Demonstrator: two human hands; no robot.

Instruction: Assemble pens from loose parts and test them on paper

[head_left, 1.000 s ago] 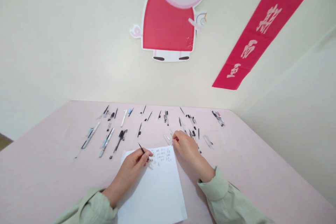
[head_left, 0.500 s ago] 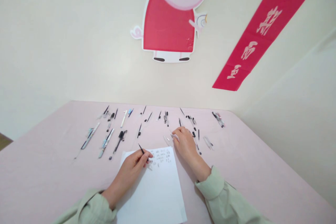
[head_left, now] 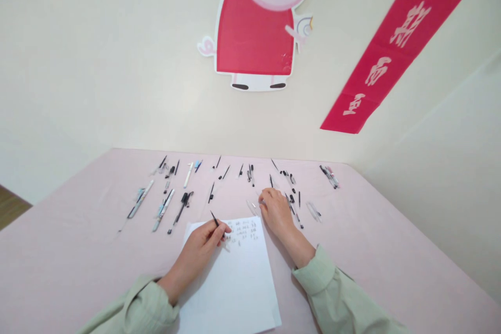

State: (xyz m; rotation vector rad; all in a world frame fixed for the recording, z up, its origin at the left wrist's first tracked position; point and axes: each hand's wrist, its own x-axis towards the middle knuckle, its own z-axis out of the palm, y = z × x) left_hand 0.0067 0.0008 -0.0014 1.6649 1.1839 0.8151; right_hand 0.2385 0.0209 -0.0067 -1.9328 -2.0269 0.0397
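Observation:
My left hand [head_left: 205, 242] is closed in a writing grip round a slim dark pen refill [head_left: 214, 217], its upper end slanting up and left. It rests on the upper left of a white sheet of paper [head_left: 230, 292]. Rows of small handwriting [head_left: 245, 229] cover the sheet's top. My right hand [head_left: 276, 214] lies on the table just beyond the sheet's upper right corner, fingers curled down. What its fingertips touch is hidden. Clear pen parts [head_left: 251, 207] lie just left of it, and dark pens [head_left: 296, 211] to its right.
Pens, caps and refills lie in loose rows across the pink tabletop [head_left: 78, 250], among them a white pen [head_left: 188, 175] and a light patterned pen [head_left: 141, 199]. A bundle of pens [head_left: 329, 176] sits at the far right. Behind the table stands a wall with a pig cutout [head_left: 254, 31] and a red banner [head_left: 376, 73].
The view has shifted slightly, moving the table things a little to the right. A little more writing shows under my left hand. My right hand stays in nearly the same place.

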